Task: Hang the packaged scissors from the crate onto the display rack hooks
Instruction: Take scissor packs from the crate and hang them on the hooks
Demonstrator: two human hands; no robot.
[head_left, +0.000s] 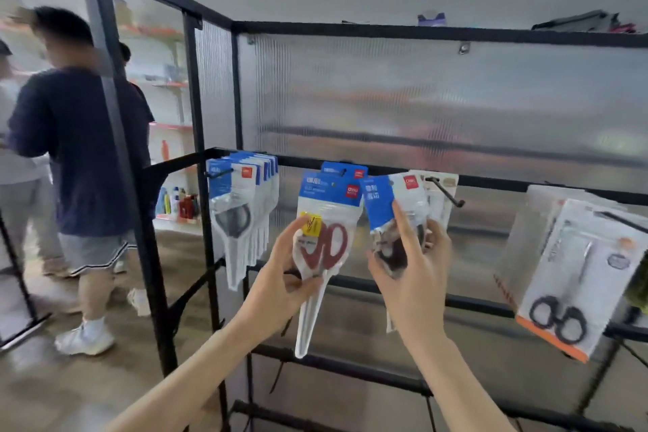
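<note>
We stand facing a black metal display rack (pixel 385 170) with ribbed translucent panels behind its bars. Our left hand (pixel 280 277) grips a pack of red-handled scissors (pixel 326 242), fingers (pixel 298 231) curled round its left edge, thumb under the handles. The pack's blue header sits just below the rack's top bar, touching another blue pack already hanging there. Our right hand (pixel 410 256) holds a second pack with dark-handled scissors (pixel 389 221), fingers clenched round it, forefinger laid up its front. This pack tilts left, just beside the red one and near a bare black hook (pixel 445 191) that juts from the rack. At the rack's left end hangs a row of blue-topped scissor packs (pixel 242 207). At its right end hang white cards with black-handled scissors (pixel 561 277). Left of the rack, a person in a dark shirt and grey shorts (pixel 77 158) stands, blurred.
</note>
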